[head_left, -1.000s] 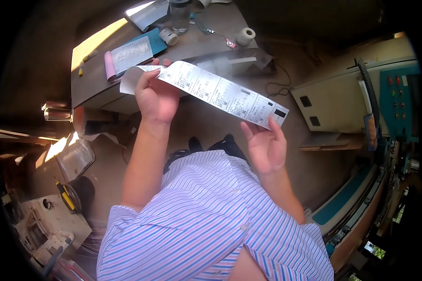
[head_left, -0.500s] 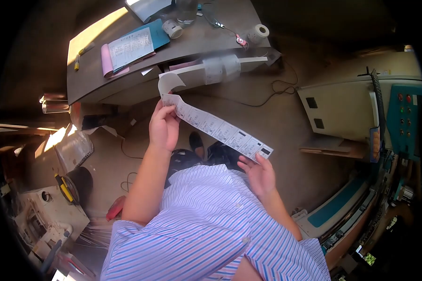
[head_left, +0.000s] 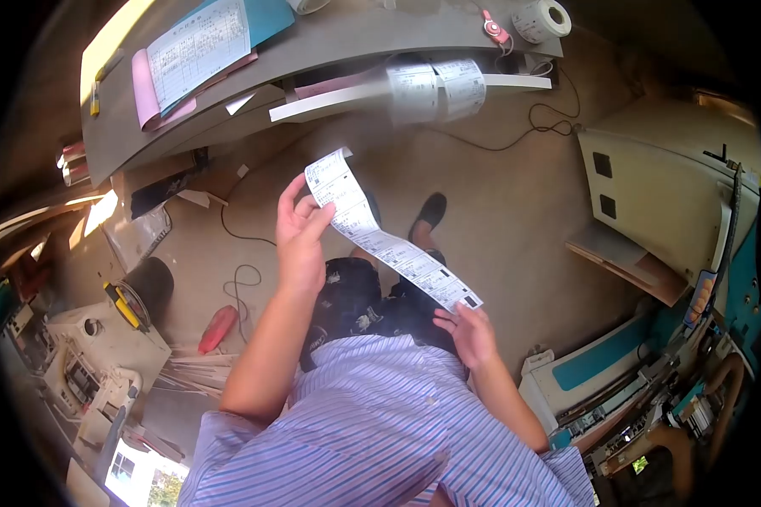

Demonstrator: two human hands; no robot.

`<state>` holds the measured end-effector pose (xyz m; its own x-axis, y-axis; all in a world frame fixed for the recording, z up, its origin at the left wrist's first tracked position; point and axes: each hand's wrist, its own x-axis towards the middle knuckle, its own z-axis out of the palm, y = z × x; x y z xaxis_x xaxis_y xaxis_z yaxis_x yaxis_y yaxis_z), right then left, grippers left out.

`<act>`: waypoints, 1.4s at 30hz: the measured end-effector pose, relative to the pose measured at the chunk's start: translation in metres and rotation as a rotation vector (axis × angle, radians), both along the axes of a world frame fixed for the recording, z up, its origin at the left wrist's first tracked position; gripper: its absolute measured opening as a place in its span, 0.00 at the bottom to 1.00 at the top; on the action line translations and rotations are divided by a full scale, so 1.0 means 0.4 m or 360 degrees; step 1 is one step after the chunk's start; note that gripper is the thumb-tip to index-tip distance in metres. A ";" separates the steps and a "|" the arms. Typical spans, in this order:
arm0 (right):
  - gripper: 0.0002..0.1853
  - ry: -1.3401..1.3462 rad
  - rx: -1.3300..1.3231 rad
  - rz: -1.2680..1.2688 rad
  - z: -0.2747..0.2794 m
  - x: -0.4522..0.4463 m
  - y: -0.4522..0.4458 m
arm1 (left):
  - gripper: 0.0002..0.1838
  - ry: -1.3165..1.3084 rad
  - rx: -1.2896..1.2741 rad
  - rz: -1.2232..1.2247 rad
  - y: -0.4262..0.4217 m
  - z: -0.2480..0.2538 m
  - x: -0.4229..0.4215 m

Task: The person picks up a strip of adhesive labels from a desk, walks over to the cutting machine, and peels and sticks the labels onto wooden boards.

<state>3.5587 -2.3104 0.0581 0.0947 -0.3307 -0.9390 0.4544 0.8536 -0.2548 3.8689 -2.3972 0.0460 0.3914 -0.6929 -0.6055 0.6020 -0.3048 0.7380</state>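
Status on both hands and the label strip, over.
Left hand shut on the label strip near its curled upper end. Right hand pinching the lower end. Desk drawer open beyond; nothing between the hands blocks the strip.

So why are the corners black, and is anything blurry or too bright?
In the head view, the picture's rounded edge leaves black corners; the table edge looks bowed; sunlight glares at its left end; haze softens the hanging labels; the held strip is clearer, its print tiny.
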 end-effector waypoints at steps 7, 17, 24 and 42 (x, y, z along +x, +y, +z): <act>0.10 0.0130 -0.0057 0.0049 -0.002 -0.059 -0.012 | 0.39 -0.0080 -0.0311 -0.0163 -0.069 0.064 -0.064; 0.12 0.0293 -0.0212 -0.0193 0.033 -0.124 0.198 | 0.41 -0.0033 -0.0605 -0.0788 -0.143 0.115 -0.176; 0.14 0.0397 -0.0308 -0.0142 0.033 -0.114 0.379 | 0.38 -0.0159 -0.0921 -0.0935 -0.093 0.178 -0.253; 0.14 0.0866 -0.0778 -0.1470 0.009 -0.082 1.521 | 0.34 0.0108 -0.1605 -0.1889 0.823 0.420 -0.844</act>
